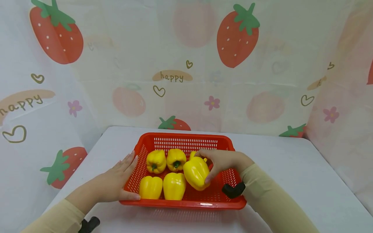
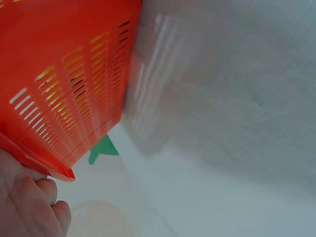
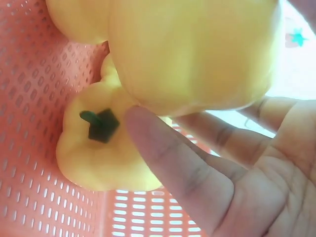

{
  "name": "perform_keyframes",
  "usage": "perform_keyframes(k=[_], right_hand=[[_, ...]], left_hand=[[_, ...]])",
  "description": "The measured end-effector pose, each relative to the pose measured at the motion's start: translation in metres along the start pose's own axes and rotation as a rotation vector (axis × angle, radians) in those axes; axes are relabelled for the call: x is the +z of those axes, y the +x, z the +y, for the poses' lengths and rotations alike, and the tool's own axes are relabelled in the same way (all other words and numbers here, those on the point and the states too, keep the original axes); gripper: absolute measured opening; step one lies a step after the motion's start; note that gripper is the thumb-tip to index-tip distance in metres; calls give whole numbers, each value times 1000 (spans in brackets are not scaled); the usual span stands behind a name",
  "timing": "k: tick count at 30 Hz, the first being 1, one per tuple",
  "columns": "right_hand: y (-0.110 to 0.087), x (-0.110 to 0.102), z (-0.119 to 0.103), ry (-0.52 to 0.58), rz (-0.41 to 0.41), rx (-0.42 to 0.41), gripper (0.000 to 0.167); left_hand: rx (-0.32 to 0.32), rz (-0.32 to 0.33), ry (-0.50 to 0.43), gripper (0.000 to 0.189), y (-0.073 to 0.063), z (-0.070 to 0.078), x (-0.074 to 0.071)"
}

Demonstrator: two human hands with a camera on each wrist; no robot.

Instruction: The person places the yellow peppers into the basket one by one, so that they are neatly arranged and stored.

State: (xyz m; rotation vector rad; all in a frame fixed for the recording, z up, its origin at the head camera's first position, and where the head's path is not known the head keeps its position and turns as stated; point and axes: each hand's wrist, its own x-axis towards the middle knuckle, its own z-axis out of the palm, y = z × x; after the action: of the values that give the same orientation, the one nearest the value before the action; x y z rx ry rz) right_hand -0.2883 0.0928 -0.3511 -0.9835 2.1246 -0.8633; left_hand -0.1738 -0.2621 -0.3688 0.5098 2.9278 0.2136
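Observation:
Inside the red plastic basket [image 1: 214, 204] lie several yellow bell peppers. My right hand [image 1: 224, 161] holds one yellow bell pepper [image 1: 196, 173] between thumb and fingers, above the basket floor at its right half. In the right wrist view, the thumb presses that held pepper [image 3: 197, 54], and another pepper [image 3: 81, 148] with a green stem lies below it. Two peppers sit at the back left, and a pepper [image 1: 174, 186] and its neighbour [image 1: 150, 187] at the front. One behind the held pepper is mostly hidden. My left hand [image 1: 115, 181] rests on the basket's left rim, fingers extended.
The basket stands on a white table [image 1: 279, 171]. Behind and beside the table hangs a pale cloth [image 1: 201, 84] printed with strawberries, hearts and words. Each sleeve carries a black strap piece near the wrist.

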Motion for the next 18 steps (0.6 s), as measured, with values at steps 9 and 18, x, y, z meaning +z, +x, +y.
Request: perform_keyframes(k=[9, 18], right_hand=[[-4, -1, 0, 13, -60, 93, 66], [0, 3, 3, -112, -49, 176, 71]], left_hand=[[11, 6, -2, 121, 0, 0, 1], [16, 11, 8, 121, 0, -1, 2]])
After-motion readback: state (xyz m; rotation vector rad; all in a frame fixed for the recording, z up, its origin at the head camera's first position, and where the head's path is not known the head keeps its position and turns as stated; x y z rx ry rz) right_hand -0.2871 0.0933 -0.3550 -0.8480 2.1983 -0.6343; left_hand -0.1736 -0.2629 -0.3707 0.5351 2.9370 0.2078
